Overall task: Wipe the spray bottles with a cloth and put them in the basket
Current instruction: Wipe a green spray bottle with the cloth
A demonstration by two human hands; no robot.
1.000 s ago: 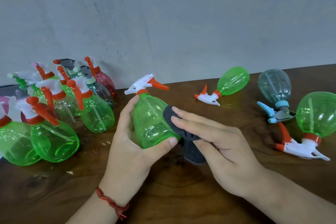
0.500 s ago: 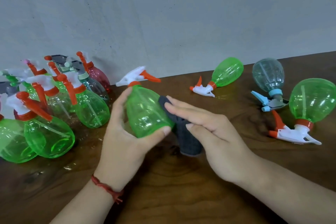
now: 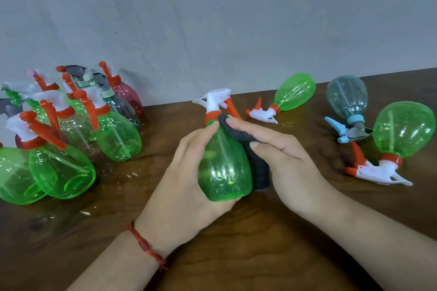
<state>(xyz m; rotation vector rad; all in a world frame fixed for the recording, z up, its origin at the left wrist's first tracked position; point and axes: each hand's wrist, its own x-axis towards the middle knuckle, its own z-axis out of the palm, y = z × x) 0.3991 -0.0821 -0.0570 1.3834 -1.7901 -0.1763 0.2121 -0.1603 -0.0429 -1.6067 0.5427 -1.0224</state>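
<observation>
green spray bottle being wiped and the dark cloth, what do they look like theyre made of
Green spray bottle: clear tinted plastic, glossy; its dip tube shows through. Dark cloth: soft matte fabric, weave unclear; it drapes over the bottle's shoulder.

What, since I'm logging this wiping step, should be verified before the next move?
1. Left hand grips the green bottle round its body: ok.
2. Right hand holds the dark cloth against the bottle's shoulder: ok.
3. Bottle wiped all round: cannot tell; its far side is hidden.
4. Basket in sight to receive the bottle: not ok; none shows in this view.
5. Lying bottles on the right lie apart from both hands: ok.
</observation>
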